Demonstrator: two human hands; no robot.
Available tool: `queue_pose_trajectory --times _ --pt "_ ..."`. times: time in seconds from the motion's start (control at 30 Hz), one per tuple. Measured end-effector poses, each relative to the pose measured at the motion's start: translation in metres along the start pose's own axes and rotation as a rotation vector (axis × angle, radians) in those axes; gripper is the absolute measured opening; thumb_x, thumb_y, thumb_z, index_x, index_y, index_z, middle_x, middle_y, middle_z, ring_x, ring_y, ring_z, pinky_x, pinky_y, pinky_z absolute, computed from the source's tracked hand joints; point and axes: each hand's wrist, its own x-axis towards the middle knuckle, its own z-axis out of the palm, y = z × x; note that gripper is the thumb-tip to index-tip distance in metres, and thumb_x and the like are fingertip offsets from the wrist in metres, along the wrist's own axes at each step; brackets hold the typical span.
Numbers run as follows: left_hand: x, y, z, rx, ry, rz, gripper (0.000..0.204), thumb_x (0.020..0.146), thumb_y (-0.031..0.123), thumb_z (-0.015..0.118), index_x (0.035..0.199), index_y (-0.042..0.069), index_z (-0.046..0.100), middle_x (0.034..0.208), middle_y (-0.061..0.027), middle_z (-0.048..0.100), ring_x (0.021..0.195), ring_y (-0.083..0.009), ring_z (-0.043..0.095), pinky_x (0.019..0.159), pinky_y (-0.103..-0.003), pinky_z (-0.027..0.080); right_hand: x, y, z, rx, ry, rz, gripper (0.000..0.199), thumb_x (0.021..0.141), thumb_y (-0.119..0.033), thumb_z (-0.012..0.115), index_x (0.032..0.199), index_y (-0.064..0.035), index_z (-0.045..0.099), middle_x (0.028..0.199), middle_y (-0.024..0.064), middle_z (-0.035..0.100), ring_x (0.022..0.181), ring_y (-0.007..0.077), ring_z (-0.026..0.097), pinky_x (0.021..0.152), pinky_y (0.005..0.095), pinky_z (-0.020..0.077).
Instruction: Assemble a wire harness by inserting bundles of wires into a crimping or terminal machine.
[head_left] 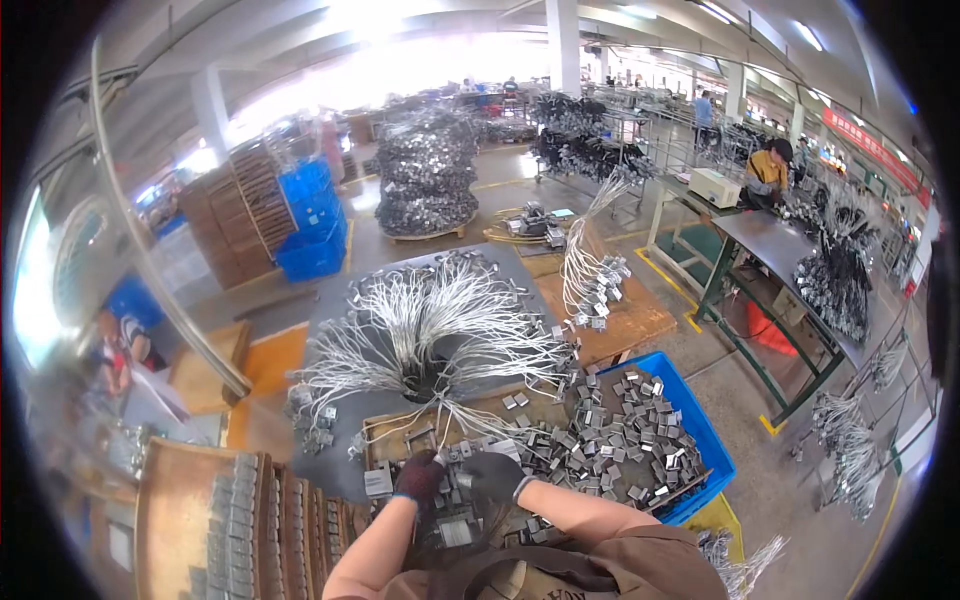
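Observation:
Low in the middle, my left hand (420, 475), in a dark reddish glove, is closed with its fingertips at a small pale piece too small to name. My right hand (492, 476), in a dark grey glove, reaches in beside it from the right; its fingers are blurred and partly hidden. Just beyond both hands lies a bunch of white wires (455, 415). A large spread of white wires (420, 310) with metal ends fans over the grey table (335, 470). Small grey metal housings (625, 430) are heaped to the right of my hands.
Beneath the heap is a blue crate (712, 450). Wooden trays (165, 490) with rows of metal parts stand at the left. More wires (600, 275) lie on a brown board (630, 325). A co-worker (768, 170) sits at a bench (750, 235) far right.

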Motion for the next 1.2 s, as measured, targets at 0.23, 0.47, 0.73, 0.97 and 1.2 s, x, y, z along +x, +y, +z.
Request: queue_pose_trajectory --times 0.23,0.47,0.73,0.97,1.2 --pt "0.021 0.028 -0.105 0.443 0.162 0.308 0.033 0.079 0.029 0.054 0.1 0.004 0.063 0.1 -0.0216 0.062 0.094 -0.0362 0.059 0.083 -0.041 0.046 -0.006 -0.003 -0.001 0.108 -0.162 0.119 0.042 0.082 -0.039 0.058 0.103 -0.0024 0.059 0.092 0.0174 0.059 0.088 0.0314 0.058 0.079 0.0376 0.0454" --pt "-0.004 0.011 -0.109 0.298 0.366 0.414 0.04 0.076 0.032 0.065 0.106 0.006 0.058 0.103 -0.0179 0.06 0.096 -0.032 0.059 0.081 -0.039 0.047 0.012 0.025 0.053 0.871 0.05 0.388 0.045 0.088 -0.046 0.05 0.109 -0.007 0.057 0.1 0.0052 0.059 0.093 0.0183 0.055 0.08 0.0355 0.0451" --pt "-0.098 0.045 0.001 -0.304 0.014 0.495 0.032 0.083 0.03 0.061 0.102 0.005 0.059 0.096 -0.0161 0.06 0.093 -0.0298 0.059 0.081 -0.036 0.046 0.028 0.06 0.071 1.043 -0.049 0.449 0.029 0.093 -0.026 0.04 0.111 -0.0096 0.056 0.099 0.0047 0.061 0.079 0.0174 0.06 0.067 0.0306 0.049" --pt "-0.107 0.053 0.001 0.023 0.191 0.671 0.033 0.079 0.021 0.056 0.108 0.005 0.06 0.105 -0.0194 0.06 0.1 -0.0345 0.057 0.086 -0.04 0.044 0.029 0.008 0.071 1.518 0.061 0.838 0.026 0.085 -0.025 0.045 0.097 -0.0098 0.063 0.09 0.0076 0.064 0.081 0.0215 0.06 0.072 0.0335 0.0467" --pt "-0.104 -0.002 0.045 0.083 0.229 0.638 0.023 0.078 0.016 0.058 0.097 0.003 0.063 0.095 -0.0164 0.062 0.087 -0.0313 0.06 0.082 -0.039 0.047 -0.031 -0.068 0.035 1.303 0.222 1.037 0.031 0.084 -0.037 0.051 0.094 -0.009 0.061 0.084 0.0099 0.065 0.071 0.0243 0.058 0.067 0.036 0.0466"
